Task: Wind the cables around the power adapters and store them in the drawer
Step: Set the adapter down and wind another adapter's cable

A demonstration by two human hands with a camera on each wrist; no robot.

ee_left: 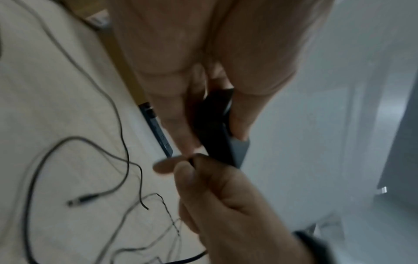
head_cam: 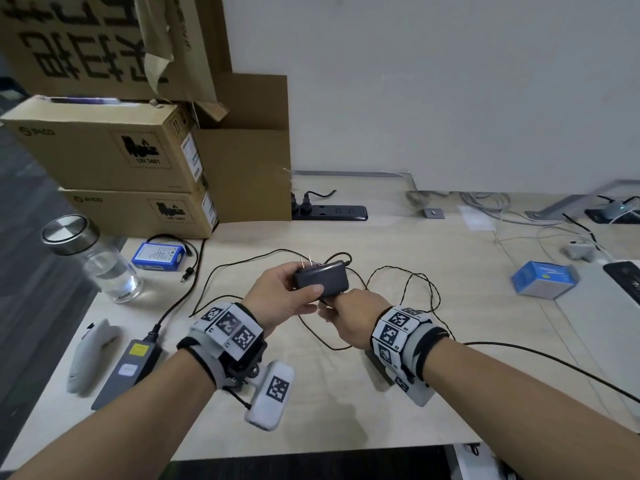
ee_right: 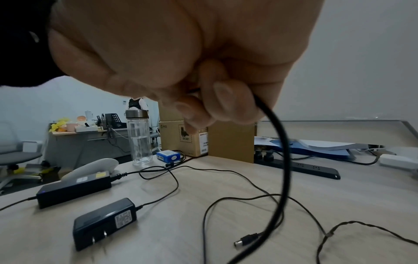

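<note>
A small black power adapter (head_cam: 323,280) is up off the desk with its two prongs pointing up. My left hand (head_cam: 294,292) grips it, thumb on the near side and fingers behind; in the left wrist view the adapter (ee_left: 212,125) sits between those fingers. Just below it my right hand (head_cam: 346,311) pinches the adapter's black cable (ee_right: 282,160) between thumb and fingers. The rest of the cable (head_cam: 320,339) lies in loose loops on the desk. A second pronged adapter (ee_right: 106,223) lies flat on the desk under my right wrist. No drawer is in view.
A large black power brick (head_cam: 128,365) and a white controller (head_cam: 90,355) lie at the near left. A glass bottle (head_cam: 100,261), a blue battery pack (head_cam: 159,256) and stacked cardboard boxes (head_cam: 121,161) stand far left. A power strip (head_cam: 329,213) lies by the wall; a blue box (head_cam: 543,278) sits right.
</note>
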